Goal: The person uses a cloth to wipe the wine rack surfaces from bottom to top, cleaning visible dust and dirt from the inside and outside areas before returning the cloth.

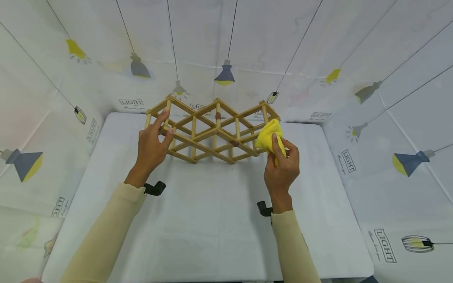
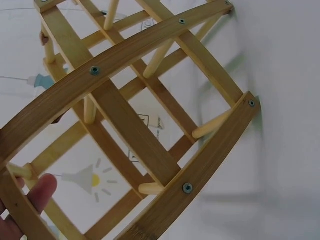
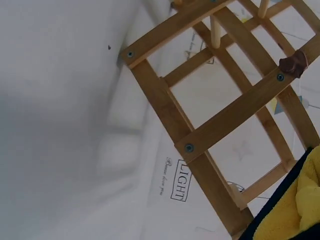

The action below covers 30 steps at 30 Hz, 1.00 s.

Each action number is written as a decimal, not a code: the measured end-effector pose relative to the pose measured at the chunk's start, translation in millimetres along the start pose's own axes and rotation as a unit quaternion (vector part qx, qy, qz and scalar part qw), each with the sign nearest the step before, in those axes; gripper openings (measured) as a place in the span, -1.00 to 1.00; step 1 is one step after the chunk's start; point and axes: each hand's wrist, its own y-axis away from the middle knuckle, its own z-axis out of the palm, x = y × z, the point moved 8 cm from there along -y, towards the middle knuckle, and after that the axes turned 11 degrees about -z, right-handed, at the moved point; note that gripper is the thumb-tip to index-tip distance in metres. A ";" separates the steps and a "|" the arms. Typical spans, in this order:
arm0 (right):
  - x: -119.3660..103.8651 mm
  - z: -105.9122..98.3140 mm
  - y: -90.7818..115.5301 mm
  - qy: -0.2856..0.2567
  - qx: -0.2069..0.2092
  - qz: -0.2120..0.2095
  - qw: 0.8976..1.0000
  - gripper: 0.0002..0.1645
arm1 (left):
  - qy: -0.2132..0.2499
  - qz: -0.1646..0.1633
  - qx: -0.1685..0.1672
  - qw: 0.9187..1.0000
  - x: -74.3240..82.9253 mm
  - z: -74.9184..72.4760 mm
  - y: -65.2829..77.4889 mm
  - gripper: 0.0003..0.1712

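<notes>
A folding wooden lattice rack [image 1: 194, 127] stands stretched out near the back of the white table, its crossed slats joined by round dowels. My left hand [image 1: 151, 143] grips its left end; a fingertip [image 2: 44, 192] shows past a slat in the left wrist view. A yellow cloth [image 1: 268, 134] is pinched in my right hand [image 1: 282, 167] at the rack's right end, where it covers part of the slats. The cloth's dark edging shows in the right wrist view. A brown lump [image 3: 294, 64] sits on one slat near a screw.
The white tabletop [image 1: 198, 232] stretches from the rack toward me. Behind and beside it hang pale wall sheets [image 1: 269, 35] printed with lamps. A black wrist-worn piece [image 1: 155, 188] juts from the left wrist, and a similar black piece [image 1: 264, 208] from the right.
</notes>
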 end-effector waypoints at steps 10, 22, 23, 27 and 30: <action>50.3 -6.8 22.4 0.104 -0.101 0.088 0.985 -0.45 | -0.002 0.006 0.005 1.000 1.7 1.8 0.4 -0.33; 17.4 -17.1 3.2 0.016 -0.020 0.025 0.999 -0.46 | -0.002 0.008 0.012 1.000 0.8 -1.4 -2.3 -0.36; 11.8 -14.0 -0.2 0.006 -0.019 0.014 1.000 -0.46 | -0.002 0.006 0.012 1.000 -0.1 -1.2 -2.4 -0.36; 6.3 -3.7 -2.3 0.014 -0.034 0.002 0.999 -0.47 | -0.005 -0.002 0.007 1.000 -2.6 1.3 -1.8 -0.36; 19.8 -0.4 8.5 0.050 -0.060 0.025 0.997 -0.49 | -0.008 -0.005 0.005 1.000 -2.4 1.6 -1.4 -0.36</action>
